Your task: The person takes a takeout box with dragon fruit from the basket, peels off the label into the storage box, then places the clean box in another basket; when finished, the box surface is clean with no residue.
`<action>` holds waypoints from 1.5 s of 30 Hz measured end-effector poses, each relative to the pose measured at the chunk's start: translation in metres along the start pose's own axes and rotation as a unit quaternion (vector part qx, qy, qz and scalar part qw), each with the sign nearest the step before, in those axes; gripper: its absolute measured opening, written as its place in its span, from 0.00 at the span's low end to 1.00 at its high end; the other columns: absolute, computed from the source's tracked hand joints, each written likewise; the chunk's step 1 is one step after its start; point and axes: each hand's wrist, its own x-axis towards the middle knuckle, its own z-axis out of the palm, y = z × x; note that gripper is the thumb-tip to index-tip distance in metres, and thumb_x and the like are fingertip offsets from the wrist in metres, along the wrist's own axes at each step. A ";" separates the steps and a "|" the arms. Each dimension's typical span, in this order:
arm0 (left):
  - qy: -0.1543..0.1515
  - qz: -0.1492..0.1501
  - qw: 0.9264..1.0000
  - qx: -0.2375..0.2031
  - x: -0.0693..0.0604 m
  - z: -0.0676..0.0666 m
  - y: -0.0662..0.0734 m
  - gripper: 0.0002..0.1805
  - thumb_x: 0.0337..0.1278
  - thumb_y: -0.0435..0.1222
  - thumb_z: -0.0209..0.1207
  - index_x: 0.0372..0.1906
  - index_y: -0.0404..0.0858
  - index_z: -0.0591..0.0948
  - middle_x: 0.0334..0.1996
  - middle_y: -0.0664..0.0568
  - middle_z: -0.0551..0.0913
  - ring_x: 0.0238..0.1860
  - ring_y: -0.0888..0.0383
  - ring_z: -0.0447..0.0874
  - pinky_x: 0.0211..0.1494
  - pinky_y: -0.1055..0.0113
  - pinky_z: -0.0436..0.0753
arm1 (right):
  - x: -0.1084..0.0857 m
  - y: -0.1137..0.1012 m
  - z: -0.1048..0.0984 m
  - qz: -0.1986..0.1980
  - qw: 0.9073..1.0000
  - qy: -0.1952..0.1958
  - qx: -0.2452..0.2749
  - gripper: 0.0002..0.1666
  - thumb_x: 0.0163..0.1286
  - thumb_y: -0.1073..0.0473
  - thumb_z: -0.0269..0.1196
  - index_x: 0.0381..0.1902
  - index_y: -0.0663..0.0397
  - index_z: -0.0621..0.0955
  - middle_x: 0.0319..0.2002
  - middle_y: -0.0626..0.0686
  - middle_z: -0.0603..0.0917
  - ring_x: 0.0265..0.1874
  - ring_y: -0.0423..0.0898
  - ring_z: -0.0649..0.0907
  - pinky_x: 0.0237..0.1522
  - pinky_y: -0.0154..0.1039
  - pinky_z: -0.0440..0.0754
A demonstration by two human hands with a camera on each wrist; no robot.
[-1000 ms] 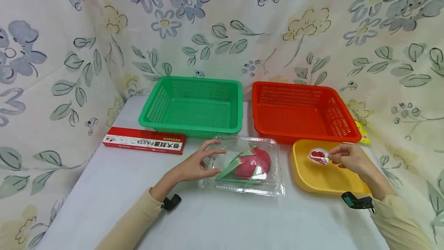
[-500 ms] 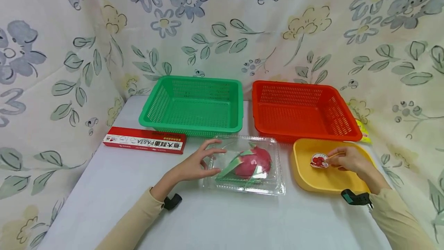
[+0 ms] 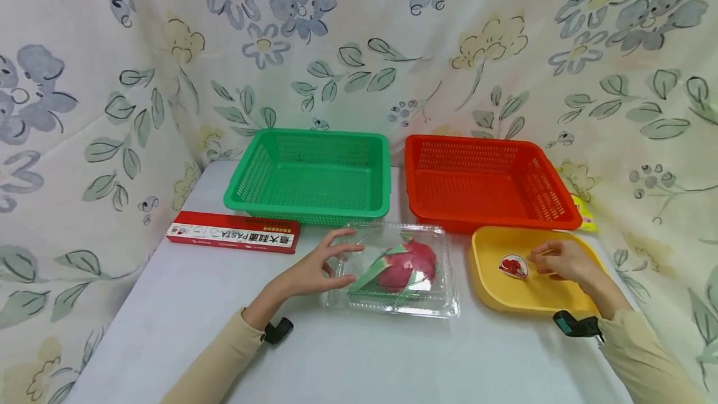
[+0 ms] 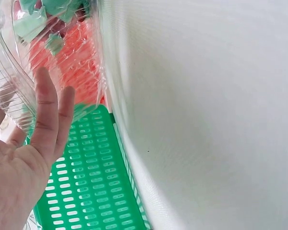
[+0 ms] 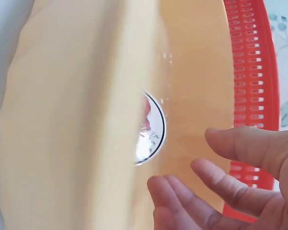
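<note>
A clear plastic box (image 3: 449, 295) holds a pink and green dragon fruit (image 3: 405, 270). My left hand (image 3: 314, 269) is at its left side, fingers spread and lightly bent; in the left wrist view the fingers of that hand (image 4: 26, 158) lie against or close beside the clear plastic (image 4: 19, 84). A small round label with a red picture (image 3: 513, 266) is in the yellow tray (image 3: 505, 298). Just right of it, my right hand (image 3: 569, 262) hovers with nothing in its fingers. The right wrist view shows its fingers (image 5: 230, 182) apart and the label (image 5: 156, 129) half hidden behind a blurred pale band.
A green basket (image 3: 322, 182) and a red basket (image 3: 477, 195) stand side by side at the back. The red pasta box (image 3: 232, 231) lies at the left, in front of the green basket. A yellow packet (image 3: 585, 214) shows partly behind the red basket, beside the floral cloth.
My right fingers, which were at the label's right edge, have come away from it, leaving the label in the tray. My left hand stays by the clear box. The head view has shifted slightly.
</note>
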 end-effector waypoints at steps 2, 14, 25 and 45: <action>0.005 -0.001 1.000 0.004 -0.002 0.000 0.001 0.30 0.61 0.45 0.65 0.68 0.50 0.74 0.75 0.53 0.52 0.57 0.42 0.76 0.40 0.64 0.84 | -0.001 -0.005 -0.005 -0.012 1.000 0.001 -0.006 0.24 0.74 0.55 0.59 0.48 0.77 0.75 0.42 0.64 0.85 0.38 0.57 0.86 0.38 0.45 0.85; 0.048 0.024 0.999 -0.004 -0.001 0.009 -0.002 0.32 0.60 0.39 0.66 0.70 0.46 0.72 0.78 0.52 0.45 0.59 0.41 0.75 0.37 0.62 0.84 | -0.006 -0.022 -0.047 -0.046 0.978 0.173 -0.104 0.28 0.74 0.52 0.57 0.54 0.75 0.74 0.50 0.76 0.75 0.40 0.64 0.77 0.29 0.36 0.78; 0.084 -0.043 0.995 -0.039 -0.011 0.019 0.004 0.34 0.62 0.39 0.65 0.71 0.43 0.68 0.77 0.39 0.39 0.56 0.39 0.77 0.49 0.55 0.84 | 0.023 -0.003 -0.060 -0.010 0.979 0.171 -0.113 0.37 0.73 0.54 0.56 0.67 0.78 0.61 0.56 0.79 0.66 0.45 0.71 0.70 0.41 0.59 0.80; 0.103 -0.105 0.976 -0.161 -0.011 0.031 0.013 0.33 0.66 0.34 0.60 0.74 0.48 0.64 0.72 0.37 0.56 0.47 0.43 0.85 0.42 0.58 0.86 | 0.027 0.002 -0.058 -0.030 0.981 0.153 -0.112 0.37 0.73 0.57 0.55 0.66 0.83 0.60 0.55 0.80 0.65 0.40 0.66 0.73 0.32 0.40 0.80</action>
